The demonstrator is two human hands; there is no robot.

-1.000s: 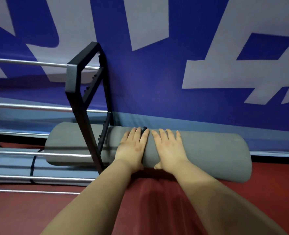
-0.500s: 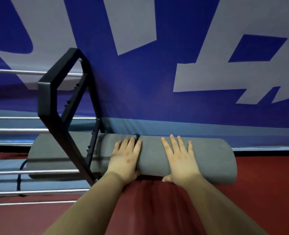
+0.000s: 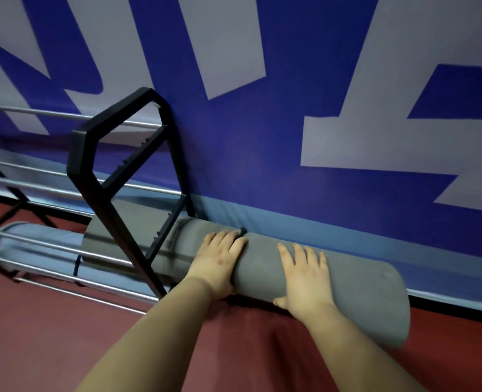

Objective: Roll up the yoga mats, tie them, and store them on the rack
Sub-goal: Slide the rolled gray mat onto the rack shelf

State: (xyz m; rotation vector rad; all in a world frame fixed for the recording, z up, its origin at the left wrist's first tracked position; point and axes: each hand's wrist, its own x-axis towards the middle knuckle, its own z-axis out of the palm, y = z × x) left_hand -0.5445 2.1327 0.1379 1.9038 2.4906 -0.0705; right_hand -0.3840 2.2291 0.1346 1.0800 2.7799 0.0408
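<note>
My left hand [image 3: 220,261] and right hand [image 3: 304,275] lie flat, fingers straight, on the rolled grey mat [image 3: 355,290]. The mat lies under my palms, its far-left end pushed through the black rack frame [image 3: 98,154], beside the blue wall [image 3: 262,137].

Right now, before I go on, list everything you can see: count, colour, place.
grey mat: one, grey, rolled, its left end inside the rack's bottom tier
strap: one, black, around the grey mat by the left hand
blue mat: one, light blue, rolled, low in the rack at left
rack: one, black frame with silver bars, against the wall
wall: blue with white shapes
floor: red
left hand: flat on the grey mat
right hand: flat on the grey mat
</note>
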